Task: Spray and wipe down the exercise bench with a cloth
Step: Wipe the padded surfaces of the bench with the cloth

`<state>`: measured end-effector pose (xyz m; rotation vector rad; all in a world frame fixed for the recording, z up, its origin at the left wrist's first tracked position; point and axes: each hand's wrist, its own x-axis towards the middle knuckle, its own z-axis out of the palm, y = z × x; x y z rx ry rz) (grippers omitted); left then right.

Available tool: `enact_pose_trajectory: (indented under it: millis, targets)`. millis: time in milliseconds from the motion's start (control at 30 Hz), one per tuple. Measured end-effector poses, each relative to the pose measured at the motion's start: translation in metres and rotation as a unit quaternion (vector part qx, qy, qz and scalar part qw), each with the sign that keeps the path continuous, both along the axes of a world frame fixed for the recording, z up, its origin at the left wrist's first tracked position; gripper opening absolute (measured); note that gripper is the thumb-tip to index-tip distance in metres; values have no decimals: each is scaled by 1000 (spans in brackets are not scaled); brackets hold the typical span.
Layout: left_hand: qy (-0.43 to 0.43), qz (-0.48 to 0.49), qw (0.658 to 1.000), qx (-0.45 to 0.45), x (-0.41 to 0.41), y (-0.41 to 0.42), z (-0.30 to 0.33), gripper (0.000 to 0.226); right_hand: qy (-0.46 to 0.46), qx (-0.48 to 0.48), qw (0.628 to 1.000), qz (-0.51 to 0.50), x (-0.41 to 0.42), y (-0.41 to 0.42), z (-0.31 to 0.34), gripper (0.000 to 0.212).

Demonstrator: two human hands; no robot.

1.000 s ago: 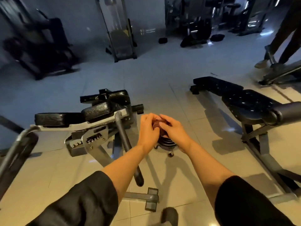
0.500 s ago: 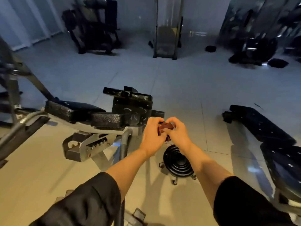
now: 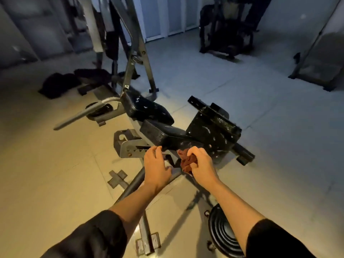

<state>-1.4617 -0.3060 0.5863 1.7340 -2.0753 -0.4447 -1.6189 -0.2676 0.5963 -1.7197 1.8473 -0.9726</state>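
Note:
A black padded exercise bench (image 3: 160, 132) on a grey metal frame stands in front of me, with a second worn pad (image 3: 145, 107) behind it. My right hand (image 3: 202, 165) grips a bunched red-brown cloth (image 3: 187, 160) just below the near end of the seat pad. My left hand (image 3: 156, 167) hovers beside it with fingers loosely spread, holding nothing, close to the pad's near edge. No spray bottle is in view.
A black block (image 3: 214, 130) with white scuffs sits at the bench's right end. A round black stool (image 3: 225, 231) stands on the floor at lower right. Grey frame bars (image 3: 143, 228) run under my arms. Gym machines (image 3: 227, 27) line the back, dark items (image 3: 59, 84) lie at left.
My view has swung left and closer to the bench. My hands have separated: the left has let go of the cloth, and the right now holds it alone near the seat pad.

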Motion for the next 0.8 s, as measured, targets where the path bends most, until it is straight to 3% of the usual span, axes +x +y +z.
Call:
enact_pose_trajectory:
  millis: [200, 267, 367, 567, 800]
  targets:
    - [30, 94, 995, 8, -18, -7, -13, 78, 141, -86, 975, 152, 2, -42, -4, 37]
    - [57, 129, 990, -25, -26, -15, -20, 68, 208, -145, 932, 258, 3, -61, -14, 49]
    - [21, 158, 985, -70, -34, -25, -35, 60, 281, -141, 878, 361, -4, -92, -29, 54]
    - [-70, 187, 976, -82, -45, -27, -47, 75, 281, -203, 861, 372, -28, -111, -36, 41]
    - [-95, 227, 965, -96, -49, -28, -55, 76, 314, -322, 807, 382, -33, -126, -50, 28]
